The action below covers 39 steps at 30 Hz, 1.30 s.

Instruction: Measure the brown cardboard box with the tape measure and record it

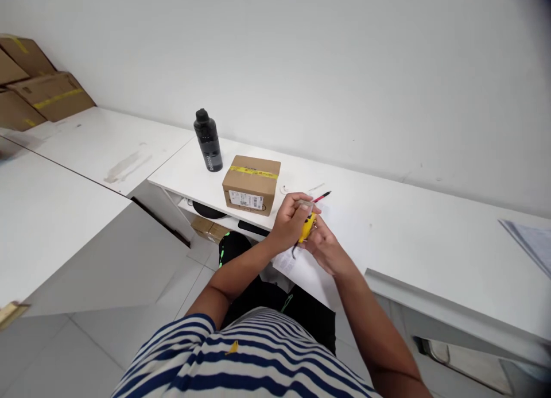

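Both hands meet above the front of the white desk. Between them is a small yellow object (pixel 307 228) with dark markings, its kind unclear, with a dark curved strap or hook (pixel 294 250) hanging at its lower end. My left hand (pixel 289 221) is closed on it from the left, thumb on top near a small pale piece. My right hand (pixel 326 247) grips it from the right with bent fingers. Just beyond the fingers lies a red and black pen (pixel 322 196). Printed paper (pixel 286 262) shows beneath the hands.
A taped cardboard box (pixel 251 185) and a black bottle (pixel 208 140) stand left of my hands on the desk (pixel 413 231). Stacked cartons (pixel 55 96) fill the far left corner. Papers (pixel 527 243) lie at the right. Under the desktop, a shelf holds dark items and a small carton (pixel 209 228).
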Available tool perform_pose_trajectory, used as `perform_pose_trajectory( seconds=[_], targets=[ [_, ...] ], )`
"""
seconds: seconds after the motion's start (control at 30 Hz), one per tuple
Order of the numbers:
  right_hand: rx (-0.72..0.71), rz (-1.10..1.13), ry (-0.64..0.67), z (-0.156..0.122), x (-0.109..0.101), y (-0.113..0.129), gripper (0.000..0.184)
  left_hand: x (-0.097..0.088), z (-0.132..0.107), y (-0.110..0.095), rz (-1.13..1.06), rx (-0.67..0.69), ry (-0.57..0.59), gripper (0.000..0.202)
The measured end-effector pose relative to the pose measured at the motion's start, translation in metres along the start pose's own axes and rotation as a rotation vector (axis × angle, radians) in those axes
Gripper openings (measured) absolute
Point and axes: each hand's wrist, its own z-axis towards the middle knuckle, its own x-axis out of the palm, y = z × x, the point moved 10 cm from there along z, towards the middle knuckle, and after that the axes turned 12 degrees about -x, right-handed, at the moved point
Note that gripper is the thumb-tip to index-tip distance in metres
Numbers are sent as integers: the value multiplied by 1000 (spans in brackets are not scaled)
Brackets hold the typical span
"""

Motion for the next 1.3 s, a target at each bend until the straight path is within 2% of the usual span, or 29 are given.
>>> perform_pose_trajectory(
  seconds=[0.1,0.2,0.37,0.43,0.47,0.57,0.63,0.7,0.8,0.9,1.03,1.17,1.3],
  targets=[
    [-121,-37,-113,8,30,15,80,-12,-17,-44,25,224,-47,47],
    [-210,-87,-204,20,34,28,74,-45,-22,-69,191,341,-138,38],
    [-347,-274,-273,35,5,56,68,-144,-19,-95,454,415,-404,41],
    [-367,-320,-312,44,-15,64,65,-173,-18,-111,680,477,-477,44],
    [-378,-340,-327,49,-24,68,64,-181,-15,-118,801,509,-466,44],
    [-458,-415,-320,67,-41,87,71,-192,-3,-129,1098,578,-372,35],
    [-524,-507,-300,76,-46,101,79,-201,9,-131,1236,571,-369,27],
    [-554,-663,-261,82,-43,110,81,-211,24,-127,1356,514,-378,23],
    [-565,-924,-157,90,-30,114,67,-219,45,-112,1530,419,-293,23],
    [-575,-1012,-76,96,-20,107,63,-223,57,-99,1640,370,-199,28],
    [-530,-972,-70,106,-25,87,66,-226,65,-90,1677,363,-124,32],
    [-421,-904,-54,117,-31,64,70,-224,65,-85,1672,400,-59,33],
    [-420,-871,-28,124,-24,60,71,-223,62,-76,1727,371,4,44]
  ],
)
